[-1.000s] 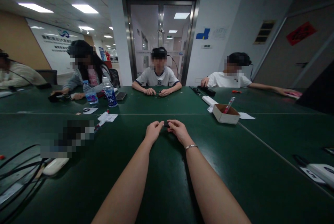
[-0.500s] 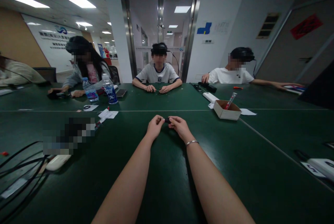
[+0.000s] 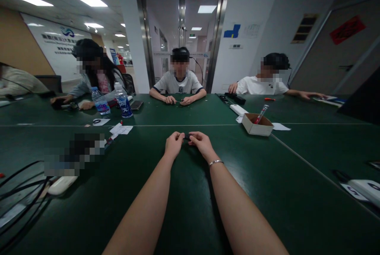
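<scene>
Between my two hands, just above the green table (image 3: 190, 203), is a small black object (image 3: 187, 137), too small to name. My left hand (image 3: 173, 144) is closed, pinching its left end between thumb and fingertips. Its right end is in the closed fingers of my right hand (image 3: 203, 145), which hide much of it. A silvery bracelet (image 3: 216, 162) circles my right wrist.
Ahead to the right stands an open cardboard box (image 3: 257, 129) with a tube in it. Two bottles, one of them a blue-labelled bottle (image 3: 124, 104), stand front left. Cables (image 3: 26, 191) and a white device (image 3: 63, 185) lie at left. Several people sit across the table.
My left hand has shifted slightly left and down, and its grip on the small black object looks a little different. The whole view has moved slightly.
</scene>
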Tool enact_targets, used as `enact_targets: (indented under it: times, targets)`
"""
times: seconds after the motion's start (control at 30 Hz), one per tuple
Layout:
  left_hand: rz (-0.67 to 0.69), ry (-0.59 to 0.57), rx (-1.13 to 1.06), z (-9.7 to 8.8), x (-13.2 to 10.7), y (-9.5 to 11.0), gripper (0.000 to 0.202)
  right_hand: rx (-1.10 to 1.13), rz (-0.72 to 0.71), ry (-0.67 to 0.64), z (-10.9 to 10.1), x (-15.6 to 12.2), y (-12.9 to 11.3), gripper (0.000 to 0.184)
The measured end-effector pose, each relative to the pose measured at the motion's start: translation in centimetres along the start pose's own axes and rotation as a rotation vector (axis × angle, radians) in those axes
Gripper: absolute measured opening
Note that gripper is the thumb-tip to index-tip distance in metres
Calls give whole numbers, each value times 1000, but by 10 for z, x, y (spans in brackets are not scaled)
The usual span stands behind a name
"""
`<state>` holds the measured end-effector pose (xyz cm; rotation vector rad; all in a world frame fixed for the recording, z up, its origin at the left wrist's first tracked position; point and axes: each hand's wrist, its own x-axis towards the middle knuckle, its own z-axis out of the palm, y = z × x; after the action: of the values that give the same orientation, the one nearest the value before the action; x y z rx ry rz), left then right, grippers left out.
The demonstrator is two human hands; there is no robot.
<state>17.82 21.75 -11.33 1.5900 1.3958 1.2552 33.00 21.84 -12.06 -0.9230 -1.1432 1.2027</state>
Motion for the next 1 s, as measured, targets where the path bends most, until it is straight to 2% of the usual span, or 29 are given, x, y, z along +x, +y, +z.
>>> enact_targets:
  times: [0.33,0.8,1.0]
  targets:
    - [-69,54,132,1,-6,10,35,-50,-5,5,3,-3,-3,24]
    - [-130,55,209,-2,-13,22,38,-45,-47,1,8,-6,-5,32]
    - [-88,42,286,-2,-14,23,40,-37,-45,2,8,-6,-6,35]
